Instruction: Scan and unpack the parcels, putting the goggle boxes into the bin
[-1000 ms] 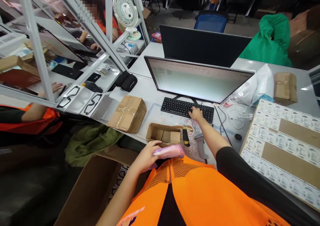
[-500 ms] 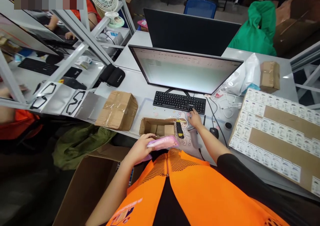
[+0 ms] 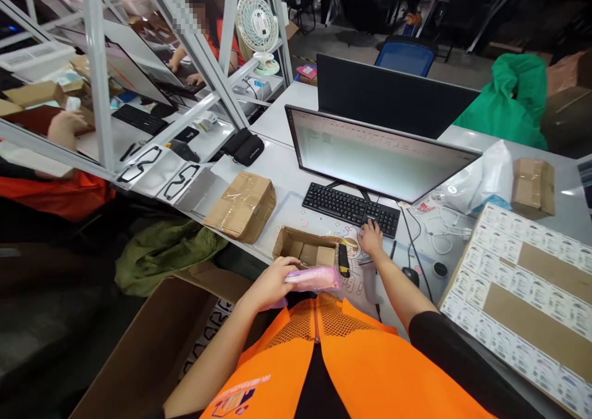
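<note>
My left hand is closed around a flat pink plastic packet, held near my vest at the desk's front edge. What is inside the packet I cannot make out. With its fingers apart, my right hand rests at the lower right part of a black keyboard. Behind the keyboard stands a lit monitor, its text too blurred to read. Just beyond the packet sits a small open cardboard box. A black and yellow tool, perhaps a box cutter, lies against its right side.
A taped carton stands left of the small box. A mouse and a large label-covered cardboard lie to the right. Below left is a big open carton. Beyond the metal frame, a co-worker's hand shows.
The view has shifted left and up, so the desk appears lower and further right. My left hand still holds the pink packet, and my right hand stays at the keyboard.
</note>
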`<state>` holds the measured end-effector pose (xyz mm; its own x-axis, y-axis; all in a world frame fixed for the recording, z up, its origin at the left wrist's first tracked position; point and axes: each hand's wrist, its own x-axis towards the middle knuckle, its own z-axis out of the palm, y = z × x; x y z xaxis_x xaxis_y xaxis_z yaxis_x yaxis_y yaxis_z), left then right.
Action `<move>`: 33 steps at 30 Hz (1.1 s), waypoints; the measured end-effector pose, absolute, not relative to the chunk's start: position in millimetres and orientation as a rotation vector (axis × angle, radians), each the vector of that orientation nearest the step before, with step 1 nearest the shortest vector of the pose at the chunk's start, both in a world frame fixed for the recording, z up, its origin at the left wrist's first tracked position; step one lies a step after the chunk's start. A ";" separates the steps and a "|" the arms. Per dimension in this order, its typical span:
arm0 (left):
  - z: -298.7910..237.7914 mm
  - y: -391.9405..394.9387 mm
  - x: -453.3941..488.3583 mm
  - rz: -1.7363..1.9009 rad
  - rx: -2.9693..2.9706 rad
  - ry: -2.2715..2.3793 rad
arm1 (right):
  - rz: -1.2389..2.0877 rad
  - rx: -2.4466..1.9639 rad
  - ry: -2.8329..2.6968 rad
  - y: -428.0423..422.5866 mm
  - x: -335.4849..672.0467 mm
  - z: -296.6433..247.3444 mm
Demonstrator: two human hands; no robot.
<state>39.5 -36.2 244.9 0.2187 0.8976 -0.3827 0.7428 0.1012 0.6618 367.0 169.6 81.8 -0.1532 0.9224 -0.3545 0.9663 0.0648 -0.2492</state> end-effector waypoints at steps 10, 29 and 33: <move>249.5 -33.1 40.6 0.229 1.670 1.544 | -0.622 1.946 2.127 166.7 359.2 87.7; 255.7 -18.4 24.5 1.337 1.421 1.773 | -2.566 1.633 2.438 88.9 337.8 225.1; 247.6 6.8 45.8 1.276 1.573 1.608 | -2.526 1.352 2.527 88.9 315.1 253.3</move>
<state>45.8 6.8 247.6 -0.1652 0.9596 0.2277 0.4394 -0.1351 0.8881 315.1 88.9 253.3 -0.5557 0.8314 -0.0006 0.0009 -0.0001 -1.0000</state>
